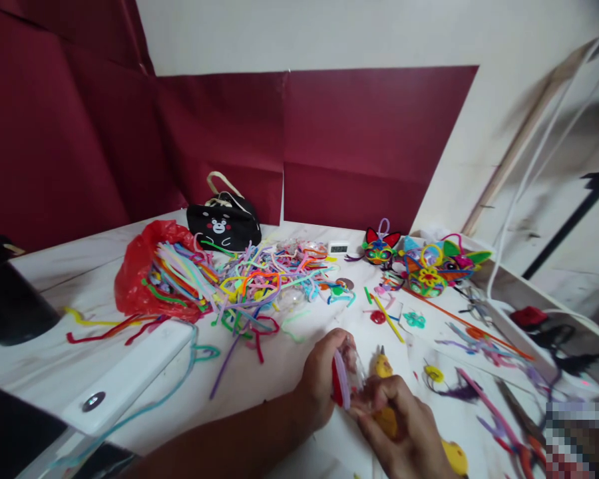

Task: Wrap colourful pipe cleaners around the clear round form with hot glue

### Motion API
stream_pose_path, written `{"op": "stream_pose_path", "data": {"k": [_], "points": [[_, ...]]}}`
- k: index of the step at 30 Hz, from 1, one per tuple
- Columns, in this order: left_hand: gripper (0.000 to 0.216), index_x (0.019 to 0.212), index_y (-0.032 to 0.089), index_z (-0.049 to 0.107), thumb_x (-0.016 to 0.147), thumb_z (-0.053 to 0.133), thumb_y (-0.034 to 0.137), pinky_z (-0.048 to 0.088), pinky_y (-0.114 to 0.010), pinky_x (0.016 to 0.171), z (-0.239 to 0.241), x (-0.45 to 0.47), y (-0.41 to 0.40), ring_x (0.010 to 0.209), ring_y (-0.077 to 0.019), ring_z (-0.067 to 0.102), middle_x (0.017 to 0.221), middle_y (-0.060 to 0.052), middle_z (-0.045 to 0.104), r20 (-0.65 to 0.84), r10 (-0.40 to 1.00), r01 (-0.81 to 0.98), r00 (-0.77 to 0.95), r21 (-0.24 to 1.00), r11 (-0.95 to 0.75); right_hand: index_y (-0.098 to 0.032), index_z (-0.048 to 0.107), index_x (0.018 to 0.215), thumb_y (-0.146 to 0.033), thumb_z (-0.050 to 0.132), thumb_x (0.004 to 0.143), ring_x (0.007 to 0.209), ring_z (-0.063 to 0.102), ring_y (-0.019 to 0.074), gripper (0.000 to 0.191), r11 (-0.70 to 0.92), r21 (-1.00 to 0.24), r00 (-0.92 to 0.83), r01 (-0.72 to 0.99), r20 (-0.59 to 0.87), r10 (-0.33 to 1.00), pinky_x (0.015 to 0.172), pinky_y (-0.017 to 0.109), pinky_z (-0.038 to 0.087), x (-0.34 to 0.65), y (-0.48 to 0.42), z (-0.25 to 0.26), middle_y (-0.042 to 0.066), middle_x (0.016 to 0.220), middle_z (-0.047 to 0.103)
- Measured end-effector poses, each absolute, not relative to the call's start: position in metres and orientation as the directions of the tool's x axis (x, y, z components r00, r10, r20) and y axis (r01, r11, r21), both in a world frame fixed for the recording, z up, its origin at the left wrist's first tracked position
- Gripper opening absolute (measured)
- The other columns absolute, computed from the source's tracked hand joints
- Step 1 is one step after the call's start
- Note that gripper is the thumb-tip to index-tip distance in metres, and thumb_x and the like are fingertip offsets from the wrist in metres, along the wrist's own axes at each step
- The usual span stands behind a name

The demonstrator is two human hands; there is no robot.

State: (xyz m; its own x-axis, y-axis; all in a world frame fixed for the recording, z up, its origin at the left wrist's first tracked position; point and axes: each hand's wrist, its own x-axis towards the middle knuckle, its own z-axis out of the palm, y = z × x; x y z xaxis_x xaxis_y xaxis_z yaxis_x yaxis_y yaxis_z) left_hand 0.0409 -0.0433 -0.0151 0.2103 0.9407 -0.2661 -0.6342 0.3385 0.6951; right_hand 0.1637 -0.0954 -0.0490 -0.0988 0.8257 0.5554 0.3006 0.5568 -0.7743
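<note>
My left hand is closed around a small piece with a lilac fuzzy edge and red beside it. Against that piece sits a clear, shiny plastic part, whose exact kind I cannot make out. With thumb and fingers pinched, my right hand grips the lower edge of the clear part. Behind and under the right hand shows a yellow glue gun, its nozzle pointing away; much of it is hidden by the fingers.
Pipe cleaners spill from a red plastic bag at centre left, near a black bag. Colourful fuzzy masks stand back right by a white tray. Scissors lie right. A white bar lies left.
</note>
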Motion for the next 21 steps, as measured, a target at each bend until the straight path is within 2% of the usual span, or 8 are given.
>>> {"op": "stream_pose_path", "data": {"k": [5, 10, 12, 14, 16, 18, 21], "points": [[0.028, 0.063, 0.017, 0.055, 0.064, 0.069, 0.041, 0.038, -0.021, 0.052, -0.016, 0.040, -0.039, 0.048, -0.0078, 0.041, 0.053, 0.004, 0.047, -0.270, 0.936, -0.619, 0.225, 0.702, 0.352, -0.027, 0.043, 0.084, -0.023, 0.064, 0.089, 0.064, 0.067, 0.0153, 0.021, 0.601, -0.732, -0.187, 0.322, 0.573, 0.798, 0.055, 0.020, 0.052, 0.168, -0.091, -0.047, 0.000, 0.075, 0.069], [0.028, 0.070, 0.017, 0.059, 0.072, 0.065, 0.044, 0.042, -0.022, 0.056, -0.016, 0.038, -0.038, 0.053, -0.0100, 0.049, 0.058, 0.002, 0.054, -0.261, 0.943, -0.553, 0.205, 0.765, 0.331, -0.027, 0.042, 0.087, -0.020, 0.063, 0.089, 0.064, 0.067, 0.0138, 0.022, 0.613, -0.717, -0.179, 0.332, 0.591, 0.787, 0.058, 0.020, 0.053, 0.168, -0.089, -0.040, -0.002, 0.075, 0.068], [0.028, 0.075, 0.017, 0.062, 0.075, 0.063, 0.045, 0.046, -0.023, 0.061, -0.014, 0.037, -0.038, 0.059, -0.0118, 0.055, 0.064, 0.000, 0.061, -0.229, 0.951, -0.530, 0.207, 0.791, 0.306, -0.027, 0.041, 0.087, -0.020, 0.062, 0.089, 0.065, 0.066, 0.0135, 0.023, 0.607, -0.730, -0.166, 0.315, 0.587, 0.792, 0.059, 0.020, 0.053, 0.168, -0.089, -0.038, -0.002, 0.075, 0.068], [0.032, 0.089, 0.017, 0.067, 0.079, 0.058, 0.046, 0.051, -0.026, 0.072, -0.010, 0.034, -0.035, 0.075, -0.0167, 0.065, 0.077, -0.005, 0.070, -0.155, 0.962, -0.469, 0.224, 0.848, 0.246, -0.027, 0.041, 0.087, -0.019, 0.062, 0.089, 0.067, 0.067, 0.0137, 0.023, 0.600, -0.746, -0.150, 0.290, 0.584, 0.798, 0.061, 0.021, 0.053, 0.168, -0.088, -0.036, -0.002, 0.076, 0.068], [0.046, 0.106, 0.015, 0.068, 0.085, 0.046, 0.049, 0.053, -0.032, 0.084, -0.004, 0.027, -0.026, 0.093, -0.0220, 0.069, 0.097, -0.013, 0.075, -0.040, 0.985, -0.336, 0.167, 0.937, 0.095, -0.027, 0.041, 0.087, -0.017, 0.062, 0.089, 0.070, 0.068, 0.0137, 0.024, 0.590, -0.762, -0.128, 0.267, 0.579, 0.805, 0.063, 0.021, 0.054, 0.168, -0.087, -0.035, -0.002, 0.078, 0.068], [0.060, 0.113, 0.012, 0.067, 0.092, 0.025, 0.050, 0.056, -0.036, 0.080, 0.006, 0.013, -0.009, 0.094, -0.0247, 0.071, 0.102, -0.016, 0.075, 0.148, 0.989, 0.033, 0.022, 0.988, -0.148, -0.027, 0.041, 0.087, -0.016, 0.063, 0.087, 0.069, 0.068, 0.0133, 0.025, 0.589, -0.770, -0.101, 0.248, 0.584, 0.806, 0.063, 0.021, 0.054, 0.168, -0.085, -0.033, -0.003, 0.077, 0.068], [0.051, 0.120, 0.014, 0.064, 0.087, 0.041, 0.045, 0.054, -0.038, 0.082, 0.025, -0.021, 0.026, 0.094, -0.0262, 0.069, 0.109, -0.015, 0.073, 0.267, 0.959, 0.265, -0.098, 0.936, -0.234, -0.028, 0.041, 0.087, -0.017, 0.063, 0.086, 0.067, 0.067, 0.0133, 0.025, 0.590, -0.772, -0.077, 0.234, 0.591, 0.803, 0.062, 0.022, 0.054, 0.168, -0.084, -0.031, -0.003, 0.077, 0.069]]}}
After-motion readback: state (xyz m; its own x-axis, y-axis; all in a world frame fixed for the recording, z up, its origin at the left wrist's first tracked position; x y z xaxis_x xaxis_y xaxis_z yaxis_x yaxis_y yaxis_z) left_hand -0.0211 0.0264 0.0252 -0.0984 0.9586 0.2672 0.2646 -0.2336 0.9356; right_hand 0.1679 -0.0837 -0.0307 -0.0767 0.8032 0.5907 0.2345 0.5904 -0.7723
